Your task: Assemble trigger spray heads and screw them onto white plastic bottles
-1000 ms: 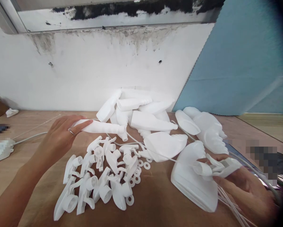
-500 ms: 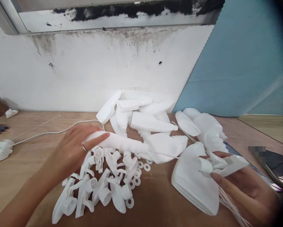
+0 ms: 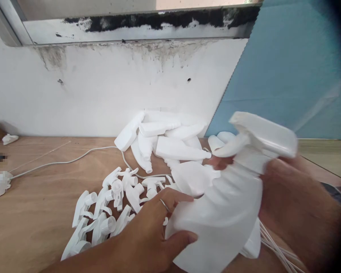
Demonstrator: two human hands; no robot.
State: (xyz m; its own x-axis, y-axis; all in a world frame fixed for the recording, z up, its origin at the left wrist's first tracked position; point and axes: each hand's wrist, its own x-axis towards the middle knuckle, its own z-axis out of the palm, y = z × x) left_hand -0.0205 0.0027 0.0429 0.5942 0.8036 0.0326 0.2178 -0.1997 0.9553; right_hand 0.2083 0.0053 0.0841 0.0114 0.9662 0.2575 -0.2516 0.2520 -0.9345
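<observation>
A white spray bottle [image 3: 218,216] is close to me, tilted, its ribbed neck up and to the right. My left hand [image 3: 153,231] grips its lower body, thumb in front and fingers over the far side. At the top of the neck is a white trigger sprayer head [image 3: 268,134], its trigger pointing left. My right hand [image 3: 298,201], blurred, is closed around the head's collar, with its fingers partly hidden behind the neck. Whether the collar is threaded tight I cannot tell. Left of the bottle lie several loose sprayer heads [image 3: 104,227] on the wooden table.
Several white bottles [image 3: 181,148] are heaped against the wall. Thin white tubes [image 3: 278,246] lie at the lower right, beside another bottle [image 3: 252,240]. A white cable [image 3: 82,153] crosses the table [image 3: 39,212]. A blue cloth [image 3: 281,68] hangs at the right.
My left hand has moved right and toward me with a bottle, now tilted neck up. My right hand has raised the sprayer head onto the bottle's neck.
</observation>
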